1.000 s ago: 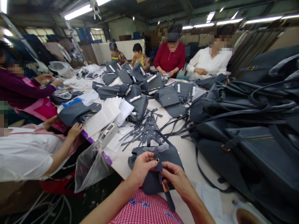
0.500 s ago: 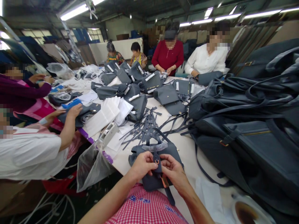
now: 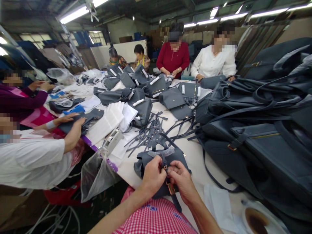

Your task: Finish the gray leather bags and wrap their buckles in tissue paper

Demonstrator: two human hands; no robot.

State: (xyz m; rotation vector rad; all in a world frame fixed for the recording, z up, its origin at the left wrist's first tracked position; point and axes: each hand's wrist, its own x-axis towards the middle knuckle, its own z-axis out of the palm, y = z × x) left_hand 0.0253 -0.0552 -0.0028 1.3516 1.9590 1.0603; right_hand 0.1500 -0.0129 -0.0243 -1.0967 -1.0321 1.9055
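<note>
A dark blue-grey backpack lies on the table's near edge, its handle wrapped in clear plastic. Over its front, my left hand is closed, with thumb and fingers pinching a narrow buckle strap beside a small gold buckle. My right hand is closed too, its fingertips pinching the same strap from the right, close to that buckle. Below them, a larger gold-coloured buckle shows on a strap end that hangs toward my checked apron. My fingers partly hide the strap.
Loose dark straps lie in a heap beyond the bag. Backpacks are piled high at right, near a cup of brown liquid. White sheets and a plastic bag are at left. Several co-workers surround the table.
My left hand has turned and closed further over the small buckle, covering more of the strap. My right hand remains beside it. The co-worker at left has shifted their hands on a dark bag.
</note>
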